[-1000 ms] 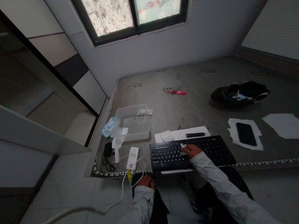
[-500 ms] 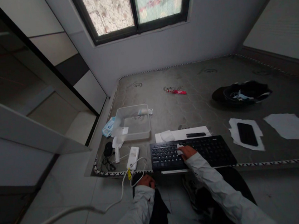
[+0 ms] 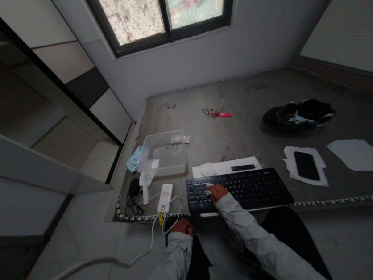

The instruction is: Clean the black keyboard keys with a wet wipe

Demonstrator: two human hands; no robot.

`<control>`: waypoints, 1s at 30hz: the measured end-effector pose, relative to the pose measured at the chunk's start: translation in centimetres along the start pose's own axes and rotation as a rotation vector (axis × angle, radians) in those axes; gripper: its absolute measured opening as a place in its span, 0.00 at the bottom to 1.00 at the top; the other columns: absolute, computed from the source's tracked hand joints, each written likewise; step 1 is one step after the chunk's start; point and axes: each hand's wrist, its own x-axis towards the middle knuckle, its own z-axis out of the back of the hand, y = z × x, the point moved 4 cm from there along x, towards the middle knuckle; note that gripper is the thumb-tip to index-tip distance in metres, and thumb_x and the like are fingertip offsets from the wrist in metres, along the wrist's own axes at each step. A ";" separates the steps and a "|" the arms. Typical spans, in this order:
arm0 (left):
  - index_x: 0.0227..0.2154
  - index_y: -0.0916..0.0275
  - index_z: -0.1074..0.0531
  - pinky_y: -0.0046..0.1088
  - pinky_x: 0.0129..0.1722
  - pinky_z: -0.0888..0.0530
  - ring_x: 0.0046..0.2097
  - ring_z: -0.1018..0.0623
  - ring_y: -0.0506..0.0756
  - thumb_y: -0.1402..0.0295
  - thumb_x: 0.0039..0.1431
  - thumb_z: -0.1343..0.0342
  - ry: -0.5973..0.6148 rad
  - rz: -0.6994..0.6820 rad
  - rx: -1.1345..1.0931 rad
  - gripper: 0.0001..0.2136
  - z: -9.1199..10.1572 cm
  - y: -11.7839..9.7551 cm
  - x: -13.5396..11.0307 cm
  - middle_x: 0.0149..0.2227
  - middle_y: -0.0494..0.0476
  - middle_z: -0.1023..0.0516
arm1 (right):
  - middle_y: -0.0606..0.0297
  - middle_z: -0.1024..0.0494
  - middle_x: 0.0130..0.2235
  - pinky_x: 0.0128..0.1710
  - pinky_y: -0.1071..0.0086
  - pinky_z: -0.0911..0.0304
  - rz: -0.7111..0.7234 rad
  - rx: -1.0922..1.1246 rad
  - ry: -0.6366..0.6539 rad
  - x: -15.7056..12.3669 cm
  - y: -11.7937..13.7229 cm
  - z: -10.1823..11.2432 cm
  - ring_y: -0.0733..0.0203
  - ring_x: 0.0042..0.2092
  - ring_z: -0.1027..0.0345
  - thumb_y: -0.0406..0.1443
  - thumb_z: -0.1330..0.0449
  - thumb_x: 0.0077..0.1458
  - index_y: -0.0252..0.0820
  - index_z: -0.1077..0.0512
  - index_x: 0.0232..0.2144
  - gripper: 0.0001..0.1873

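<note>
On the left part of the black keyboard [image 3: 253, 191], my right hand [image 3: 218, 193] is closed on a small piece of white tissue [image 3: 209, 190], pressed against the keys. My left hand [image 3: 183, 226] rests on my left knee, just below the bed's front edge. Its fingers are too dark to make out. Beside it loops a thin white cable [image 3: 154, 227]. A white power bank-like block [image 3: 165, 198] with the cable lying over it is just beyond that hand.
Behind the keyboard lie a white strip [image 3: 225, 167] and a black pen-like stick [image 3: 242, 167]. Left stand a clear plastic box [image 3: 185, 156], a blue packet [image 3: 135, 160] and a black mouse-like object [image 3: 134, 187]. Right are a phone [image 3: 306, 166] on paper, a white sheet [image 3: 360, 155] and a dark cap [image 3: 273, 119].
My right hand has slid left along the keyboard with the tissue. The left hand has stayed on the knee. The view has shifted slightly.
</note>
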 end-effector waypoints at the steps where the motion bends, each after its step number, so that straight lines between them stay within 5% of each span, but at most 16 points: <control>1: 0.29 0.58 0.23 0.29 0.39 0.28 0.38 0.22 0.56 0.74 0.53 0.52 -0.006 -0.002 0.002 0.12 0.0 0.0 0.0 0.35 0.55 0.21 | 0.56 0.22 0.40 0.46 0.66 0.36 -0.010 0.004 0.013 0.2 0.3 -0.3 0.56 0.42 0.31 0.22 0.47 0.49 0.40 0.25 0.42 0.20; 8: 0.28 0.58 0.22 0.30 0.40 0.28 0.38 0.22 0.56 0.75 0.53 0.53 -0.032 -0.013 0.009 0.13 0.1 -0.3 -0.1 0.34 0.56 0.21 | 0.57 0.22 0.41 0.44 0.67 0.37 -0.064 0.025 0.120 1.8 2.9 -2.8 0.56 0.43 0.31 0.22 0.44 0.47 0.40 0.24 0.42 0.20; 19: 0.28 0.56 0.23 0.29 0.39 0.29 0.39 0.22 0.55 0.74 0.54 0.52 0.000 -0.007 0.026 0.12 0.3 -0.2 0.1 0.36 0.55 0.20 | 0.58 0.23 0.39 0.41 0.68 0.38 0.038 0.060 0.196 4.8 7.9 -6.4 0.57 0.42 0.32 0.27 0.41 0.53 0.42 0.24 0.43 0.15; 25: 0.30 0.58 0.23 0.28 0.39 0.30 0.39 0.22 0.55 0.77 0.52 0.50 0.023 0.012 0.027 0.12 -0.1 0.1 0.0 0.36 0.56 0.21 | 0.59 0.24 0.34 0.35 0.67 0.39 0.004 0.031 0.130 2.5 6.3 -5.8 0.56 0.37 0.34 0.27 0.39 0.48 0.43 0.22 0.40 0.16; 30: 0.31 0.58 0.22 0.27 0.39 0.29 0.38 0.23 0.54 0.76 0.53 0.49 0.027 0.034 0.025 0.11 -0.1 0.2 -0.1 0.36 0.54 0.22 | 0.59 0.25 0.32 0.36 0.67 0.38 -0.018 0.010 0.013 -1.0 2.1 -3.0 0.57 0.36 0.34 0.25 0.41 0.41 0.43 0.21 0.40 0.22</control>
